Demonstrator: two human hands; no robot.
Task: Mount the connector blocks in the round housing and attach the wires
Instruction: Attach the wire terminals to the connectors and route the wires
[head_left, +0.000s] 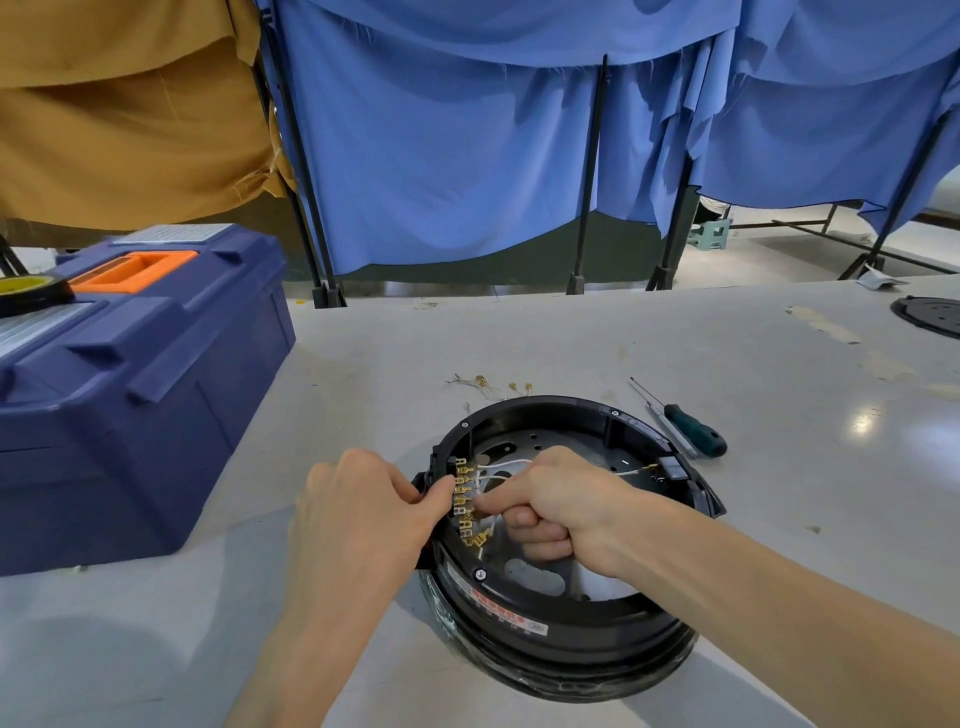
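The round black housing (582, 644) lies open side up on the grey table. A connector block with a row of brass terminals (464, 501) sits inside its left wall. White wires (506, 464) run from the terminals across the inside. My left hand (363, 509) grips the housing's left rim beside the block, fingertips at the terminals. My right hand (556, 501) reaches inside with curled fingers and pinches a wire end at the terminal row. A second small block (670, 467) with a wire sits at the right inner wall.
A blue toolbox (130, 384) with an orange handle stands at the left. A green-handled screwdriver (685, 423) lies right of the housing. Loose brass terminals with wires (488, 384) lie behind it. A black round plate (930, 314) sits far right. Blue curtains hang beyond the table edge.
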